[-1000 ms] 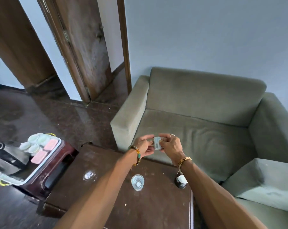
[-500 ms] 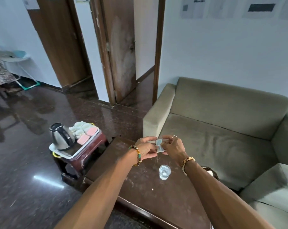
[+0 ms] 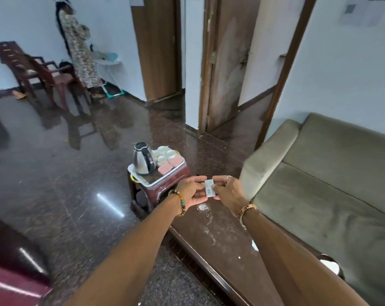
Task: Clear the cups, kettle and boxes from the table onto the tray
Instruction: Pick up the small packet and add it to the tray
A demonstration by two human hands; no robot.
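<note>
Over the far end of the bench (image 3: 220, 239), both hands hold one small box (image 3: 209, 188), now close to the tray (image 3: 165, 178).

Compared with the earlier frames, the view has swung left. The tray, on a low stool (image 3: 162, 192), has come from the left margin to just beyond the hands, while the grip on the box is unchanged. The carry appears to be under way, with the box not yet set down. The kettle (image 3: 143, 161), white cups (image 3: 164, 153) and two pink boxes (image 3: 165, 168) already stand on the tray. A clear glass item (image 3: 203, 208) lies on the bench beneath the hands. A dark cup (image 3: 330, 263) shows past the right arm, so clearing is incomplete. Both forearms reach forward, hands together: the left hand (image 3: 190, 191) pinches the box's left edge and the right hand (image 3: 229, 191) its right edge, label toward the camera.
</note>
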